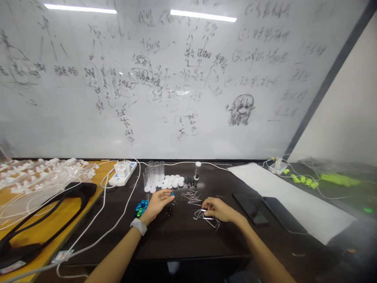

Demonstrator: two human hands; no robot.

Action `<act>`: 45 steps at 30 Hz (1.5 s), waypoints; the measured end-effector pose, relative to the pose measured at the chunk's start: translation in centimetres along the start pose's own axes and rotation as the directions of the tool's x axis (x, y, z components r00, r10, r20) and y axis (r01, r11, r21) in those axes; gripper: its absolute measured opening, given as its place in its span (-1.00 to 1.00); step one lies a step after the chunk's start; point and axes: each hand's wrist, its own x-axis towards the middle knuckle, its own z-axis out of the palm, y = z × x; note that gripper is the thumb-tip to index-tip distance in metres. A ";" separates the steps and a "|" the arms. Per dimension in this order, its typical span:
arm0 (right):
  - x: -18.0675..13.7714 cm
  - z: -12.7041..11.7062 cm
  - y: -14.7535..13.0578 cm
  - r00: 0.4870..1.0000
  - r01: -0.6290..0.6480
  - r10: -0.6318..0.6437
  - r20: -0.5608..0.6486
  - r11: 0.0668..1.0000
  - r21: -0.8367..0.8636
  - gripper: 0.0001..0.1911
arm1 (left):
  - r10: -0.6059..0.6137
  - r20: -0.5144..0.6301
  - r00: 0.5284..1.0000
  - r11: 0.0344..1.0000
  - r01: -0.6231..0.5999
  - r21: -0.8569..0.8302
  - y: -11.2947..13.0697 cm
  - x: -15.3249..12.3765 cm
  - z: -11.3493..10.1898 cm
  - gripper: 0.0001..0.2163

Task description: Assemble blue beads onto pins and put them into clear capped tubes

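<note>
My left hand [159, 202] is closed in a pinch on a small blue bead-like piece [172, 193] at its fingertips. Just left of that wrist lies a cluster of shiny blue pieces [143, 203] with some green pieces [139, 212] among them. Tiny bits [169, 212] are scattered below the left fingers. My right hand [216, 209] has its fingers curled down onto several L-shaped metal hex keys [216, 225]; its fingertips are closed, partly hiding what they grip. Beyond it is a loose pile of thin metal rods [192, 197].
Clear tubes [154, 173], white caps [172, 181], small black parts [191, 182] and a capped tube [197, 171] stand behind. Two phones [284, 214] and white paper [273, 188] lie right. A power strip [123, 175] with cables and a yellow surface [70, 212] are left.
</note>
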 end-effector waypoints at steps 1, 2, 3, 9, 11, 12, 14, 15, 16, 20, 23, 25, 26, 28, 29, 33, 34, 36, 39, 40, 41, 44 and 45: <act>-0.3 -0.5 -0.1 1.000 0.000 0.000 0.013 1.000 0.000 -0.76 | -0.002 -0.001 1.000 1.000 0.002 -0.002 -0.1 0.0 0.0 -0.63; -0.6 -1.1 -0.1 0.999 -0.015 0.016 0.028 1.000 -0.009 -0.67 | -0.004 0.000 1.000 1.000 0.004 -0.004 -0.1 0.0 -0.1 -0.62; -0.9 -1.7 -0.1 0.997 -0.049 0.050 0.054 0.999 -0.017 -0.56 | -0.006 0.001 1.000 1.000 0.006 -0.007 -0.1 0.1 -0.1 -0.62; -1.2 -1.8 0.0 0.974 -0.134 0.139 0.179 0.990 -0.043 -0.32 | -0.007 -0.001 1.000 1.000 0.007 -0.003 0.2 0.0 0.0 -0.64; -0.4 -0.7 -0.4 0.980 -0.108 0.112 0.168 0.994 -0.030 -0.41 | -0.007 0.007 1.000 1.000 0.007 -0.003 0.2 -0.1 0.0 -0.65; 0.0 -0.1 -0.7 0.982 -0.095 0.097 0.161 0.995 -0.024 -0.44 | -0.007 0.008 1.000 1.000 0.007 -0.005 0.1 -0.1 0.0 -0.65; 1.0 1.0 -1.2 0.986 -0.065 0.066 0.154 0.998 -0.012 -0.49 | -0.008 0.012 1.000 1.000 0.009 -0.011 0.0 0.0 0.0 -0.65; 1.5 1.5 -1.5 0.986 -0.055 0.056 0.157 0.998 -0.011 -0.52 | -0.009 0.012 1.000 1.000 0.009 -0.012 0.0 0.0 0.0 -0.65; 1.9 1.8 -1.8 0.986 -0.044 0.046 0.161 0.999 -0.015 -0.54 | -0.010 0.010 1.000 1.000 0.010 -0.012 -0.1 0.0 -0.1 -0.64; 2.9 1.8 -2.6 0.979 -0.008 0.013 0.202 1.000 -0.024 -0.56 | -0.010 0.000 1.000 1.000 0.010 -0.006 0.1 0.0 0.0 -0.64; 2.9 1.0 -3.1 0.980 0.047 -0.039 0.193 0.998 -0.037 -0.64 | -0.009 0.002 1.000 1.000 0.009 -0.012 0.2 0.0 0.0 -0.64; 2.9 0.6 -3.4 0.973 0.105 -0.089 0.211 0.992 -0.068 -0.72 | -0.006 0.003 1.000 1.000 0.006 -0.016 0.2 0.0 0.1 -0.64; 2.9 0.5 -3.6 0.965 0.129 -0.106 0.239 0.988 -0.083 -0.76 | -0.005 0.002 1.000 1.000 0.005 -0.017 0.2 0.0 0.1 -0.64; 2.9 0.6 -3.8 0.946 0.162 -0.123 0.302 0.981 -0.109 -0.82 | -0.003 0.001 1.000 1.000 0.003 -0.020 0.3 -0.1 0.1 -0.64; 2.9 0.7 -3.8 0.939 0.169 -0.123 0.321 0.978 -0.122 -0.85 | -0.004 0.001 1.000 1.000 0.004 -0.023 0.3 -0.1 0.1 -0.64; 2.9 1.4 -3.3 0.938 0.178 -0.110 0.328 0.967 -0.182 -0.90 | -0.005 -0.004 1.000 0.999 0.004 -0.038 0.4 -0.1 0.1 -0.64; 2.8 1.6 -3.1 0.940 0.179 -0.110 0.323 0.965 -0.192 -0.89 | -0.004 -0.003 1.000 0.999 0.004 -0.039 0.4 -0.1 0.1 -0.63; 2.7 1.8 -2.7 0.945 0.194 -0.127 0.302 0.960 -0.204 -0.86 | -0.005 0.001 1.000 0.999 0.005 -0.038 0.4 -0.1 0.1 -0.63; 2.6 1.7 -2.6 0.954 0.195 -0.141 0.265 0.962 -0.192 -0.85 | -0.009 0.005 1.000 0.999 0.009 -0.031 0.4 -0.1 0.1 -0.63; 2.7 1.5 -2.7 0.956 0.186 -0.138 0.258 0.967 -0.174 -0.86 | -0.009 0.005 1.000 1.000 0.009 -0.029 0.4 -0.1 0.2 -0.63; 2.9 1.2 -2.9 0.958 0.177 -0.136 0.251 0.973 -0.146 -0.88 | -0.010 0.006 1.000 0.999 0.010 -0.031 0.4 -0.2 0.2 -0.63; 3.8 0.6 -3.6 0.957 0.187 -0.171 0.233 0.981 -0.046 -0.93 | -0.016 0.019 1.000 0.998 0.017 -0.061 0.6 -0.2 0.3 -0.63; 4.2 0.5 -3.8 0.956 0.205 -0.197 0.220 0.979 -0.016 -0.93 | -0.020 0.022 1.000 0.997 0.021 -0.075 0.6 -0.2 0.4 -0.63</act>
